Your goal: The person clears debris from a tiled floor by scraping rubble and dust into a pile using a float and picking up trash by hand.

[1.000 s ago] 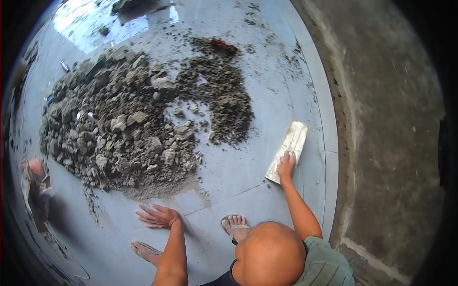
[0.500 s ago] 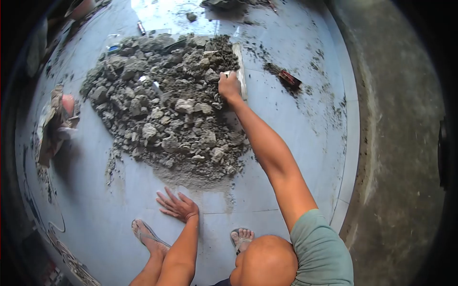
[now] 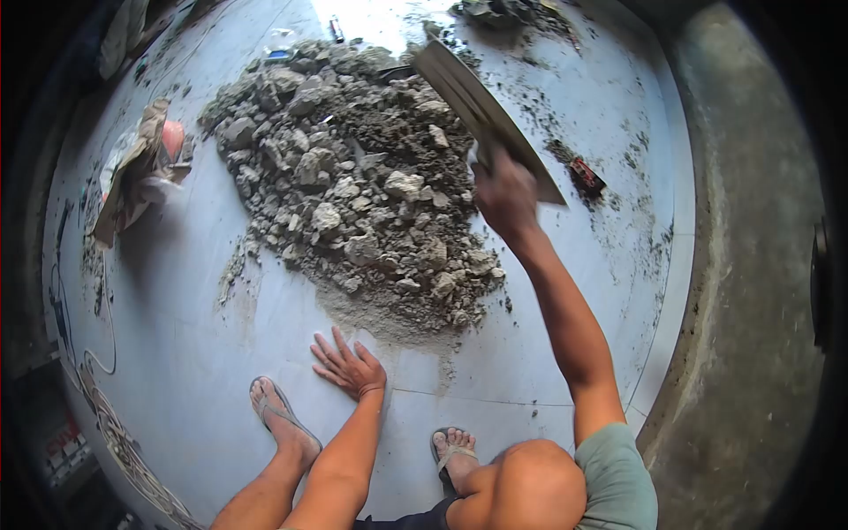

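Note:
A long rectangular plastering trowel (image 3: 459, 87) is in my right hand (image 3: 510, 196), whose fingers are wrapped round its handle. The blade slants from upper left to lower right, over the right side of a heap of grey rubble and dirt (image 3: 349, 199), and hides part of its edge. It looks raised off the floor. My left hand (image 3: 353, 367) rests flat on the pale tiled floor (image 3: 291, 340) just below the heap's near edge, with its fingers spread. Nothing is in it.
A torn brown paper bag (image 3: 132, 190) with something pink-orange stands left of the heap. A red and black object (image 3: 586, 177) lies to the right among scattered dirt. Coiled cable (image 3: 128, 455) runs along the lower left. The tile edge borders a concrete strip (image 3: 751, 265) at right.
My right hand has come up and away from the heap's right edge, bringing the trowel with it. The left hand stays flat on the floor. The whole view has shifted slightly.

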Demonstrator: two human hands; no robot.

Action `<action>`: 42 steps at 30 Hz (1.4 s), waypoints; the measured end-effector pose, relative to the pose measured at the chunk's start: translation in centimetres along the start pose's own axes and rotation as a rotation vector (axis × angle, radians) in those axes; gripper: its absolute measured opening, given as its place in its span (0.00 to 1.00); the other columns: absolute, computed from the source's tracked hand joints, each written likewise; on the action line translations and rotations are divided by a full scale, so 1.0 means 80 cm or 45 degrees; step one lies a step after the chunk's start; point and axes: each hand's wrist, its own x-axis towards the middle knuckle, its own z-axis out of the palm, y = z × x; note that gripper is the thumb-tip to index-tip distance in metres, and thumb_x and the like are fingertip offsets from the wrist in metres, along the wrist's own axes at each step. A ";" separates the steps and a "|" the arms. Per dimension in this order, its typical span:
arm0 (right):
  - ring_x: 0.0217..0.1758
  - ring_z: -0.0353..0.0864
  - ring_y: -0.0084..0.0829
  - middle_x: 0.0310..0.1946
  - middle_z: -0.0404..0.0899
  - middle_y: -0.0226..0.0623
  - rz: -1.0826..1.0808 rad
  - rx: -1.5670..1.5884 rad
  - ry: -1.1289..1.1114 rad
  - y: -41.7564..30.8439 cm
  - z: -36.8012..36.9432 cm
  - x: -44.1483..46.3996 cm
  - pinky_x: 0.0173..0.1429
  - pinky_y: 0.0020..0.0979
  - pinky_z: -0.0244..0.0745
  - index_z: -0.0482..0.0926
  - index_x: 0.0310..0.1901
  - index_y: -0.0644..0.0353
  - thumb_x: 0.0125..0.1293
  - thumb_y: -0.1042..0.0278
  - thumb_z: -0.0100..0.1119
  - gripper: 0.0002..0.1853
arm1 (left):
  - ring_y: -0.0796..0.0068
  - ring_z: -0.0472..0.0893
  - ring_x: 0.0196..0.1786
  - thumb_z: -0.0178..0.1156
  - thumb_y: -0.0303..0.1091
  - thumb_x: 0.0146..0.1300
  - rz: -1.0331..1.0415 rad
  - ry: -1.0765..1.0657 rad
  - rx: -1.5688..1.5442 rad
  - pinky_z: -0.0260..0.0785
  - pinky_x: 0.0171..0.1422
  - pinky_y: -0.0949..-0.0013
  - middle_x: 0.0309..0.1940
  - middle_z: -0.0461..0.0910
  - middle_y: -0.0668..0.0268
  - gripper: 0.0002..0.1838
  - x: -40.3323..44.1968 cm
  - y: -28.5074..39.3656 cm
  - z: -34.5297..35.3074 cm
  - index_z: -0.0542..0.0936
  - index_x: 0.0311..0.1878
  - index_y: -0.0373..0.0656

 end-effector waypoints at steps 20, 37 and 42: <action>0.48 0.82 0.47 0.47 0.84 0.37 -0.175 -0.164 -0.722 -0.001 0.067 -0.315 0.53 0.49 0.75 0.83 0.51 0.46 0.65 0.54 0.57 0.16 | 0.54 0.60 0.77 0.46 0.35 0.74 -0.211 0.483 -0.368 0.45 0.78 0.40 0.75 0.65 0.62 0.24 0.141 -0.083 0.029 0.68 0.71 0.43; 0.41 0.87 0.56 0.40 0.85 0.58 -0.075 -0.636 -0.717 0.049 0.199 -0.038 0.53 0.53 0.80 0.89 0.41 0.59 0.59 0.66 0.61 0.13 | 0.54 0.48 0.82 0.42 0.38 0.75 -0.701 0.221 -0.008 0.35 0.79 0.35 0.80 0.53 0.63 0.27 0.197 -0.054 0.014 0.64 0.76 0.51; 0.34 0.87 0.51 0.31 0.85 0.55 -0.216 -0.723 -0.411 0.093 0.251 0.144 0.45 0.51 0.83 0.87 0.30 0.60 0.59 0.67 0.55 0.11 | 0.53 0.45 0.83 0.41 0.38 0.74 -0.703 0.184 0.000 0.30 0.80 0.36 0.81 0.51 0.62 0.27 0.204 -0.051 0.010 0.63 0.76 0.51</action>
